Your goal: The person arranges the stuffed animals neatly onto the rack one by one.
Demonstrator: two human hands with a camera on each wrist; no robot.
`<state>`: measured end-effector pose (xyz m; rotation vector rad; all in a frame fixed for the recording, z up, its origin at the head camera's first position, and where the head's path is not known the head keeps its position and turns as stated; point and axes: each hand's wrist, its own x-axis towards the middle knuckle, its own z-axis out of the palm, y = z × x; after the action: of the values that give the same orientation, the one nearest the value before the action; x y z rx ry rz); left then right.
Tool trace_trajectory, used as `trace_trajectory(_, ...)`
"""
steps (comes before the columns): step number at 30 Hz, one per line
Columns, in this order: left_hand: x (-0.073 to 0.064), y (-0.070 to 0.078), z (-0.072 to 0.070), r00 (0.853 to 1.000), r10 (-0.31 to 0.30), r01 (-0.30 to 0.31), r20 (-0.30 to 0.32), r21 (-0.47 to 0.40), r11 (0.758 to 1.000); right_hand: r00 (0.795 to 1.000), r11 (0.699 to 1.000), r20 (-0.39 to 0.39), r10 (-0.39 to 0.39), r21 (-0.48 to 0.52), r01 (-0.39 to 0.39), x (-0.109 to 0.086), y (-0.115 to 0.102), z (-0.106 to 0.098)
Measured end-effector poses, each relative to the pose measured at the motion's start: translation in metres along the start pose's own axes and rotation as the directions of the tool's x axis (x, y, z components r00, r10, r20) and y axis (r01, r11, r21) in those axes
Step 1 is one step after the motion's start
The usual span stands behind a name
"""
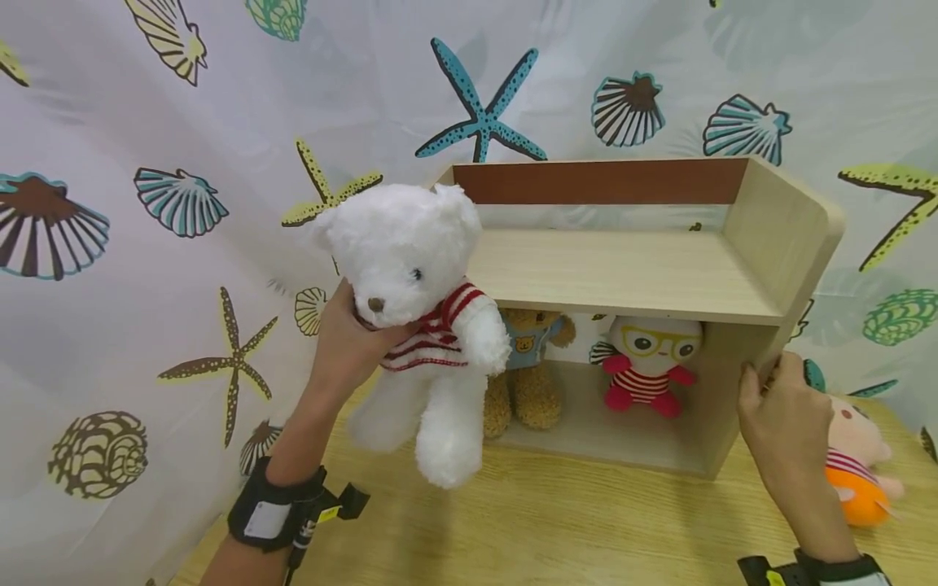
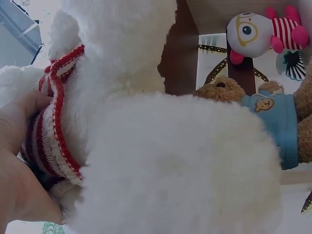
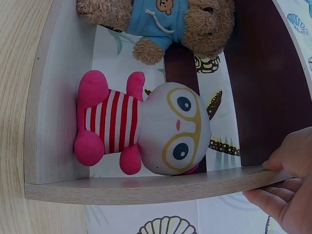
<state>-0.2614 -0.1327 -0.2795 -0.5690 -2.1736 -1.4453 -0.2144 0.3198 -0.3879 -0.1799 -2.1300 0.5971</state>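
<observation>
A white plush bear [image 1: 399, 252] in a red-and-white striped sweater hangs above the table, to the left of a small wooden shelf [image 1: 623, 273]. My left hand [image 1: 357, 338] grips it around the neck and upper body; in the left wrist view its fur covers much of the picture. My right hand [image 1: 787, 423] pinches the shelf's right side panel near the front edge, thumb inside and fingers outside in the right wrist view. On the lower level sit a brown bear [image 3: 207, 29] in a blue top and a pink-and-white doll [image 3: 173, 129] with yellow glasses.
A plush toy with orange bottoms [image 1: 865, 500] lies on the table right of the shelf, partly behind my right forearm. The wood-grain table [image 1: 557, 521] extends in front. A white curtain [image 1: 242, 203] with shells and starfish hangs behind.
</observation>
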Motion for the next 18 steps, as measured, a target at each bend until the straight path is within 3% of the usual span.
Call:
trace_trajectory(9, 0.005, 0.011, 0.006, 1.0, 0.008, -0.008, -0.016, 0.011, 1.0, 1.0, 1.0, 0.009, 0.011, 0.005, -0.011, -0.001, 0.0, 0.002)
trace_trajectory(18, 0.013, 0.025, 0.013, 0.996, 0.088, -0.088, -0.024, -0.014, 0.996, 0.999, 0.999, 0.03, 0.039, 0.0, -0.039, -0.001, -0.001, 0.001)
